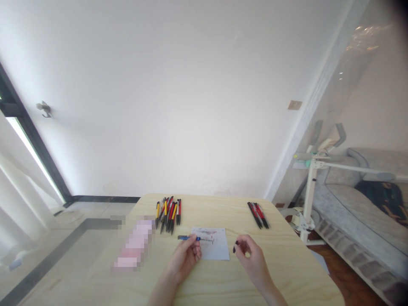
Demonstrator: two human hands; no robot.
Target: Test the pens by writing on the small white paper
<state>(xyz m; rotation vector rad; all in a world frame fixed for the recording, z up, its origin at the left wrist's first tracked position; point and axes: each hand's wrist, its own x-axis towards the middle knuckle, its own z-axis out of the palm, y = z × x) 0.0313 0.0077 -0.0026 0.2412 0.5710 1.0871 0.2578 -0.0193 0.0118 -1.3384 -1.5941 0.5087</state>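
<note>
My left hand (188,254) is closed around a blue pen (188,238), held sideways with its tip over a small white paper (214,246) marked with red and dark scribbles. My right hand (249,251) hovers just right of the paper, fingers curled in a pinch on a small dark piece (236,246), perhaps a pen cap. Behind the left hand lies a pile of several yellow, red and black pens (168,212). A smaller group of red and black pens (258,214) lies to the far right on the light wooden table (287,272).
A blurred pink patch (134,248) lies on the table's left side. A white stand with arms (310,182) is beyond the table's right edge, with a grey sofa (366,204) behind it. A white wall and a window at the left.
</note>
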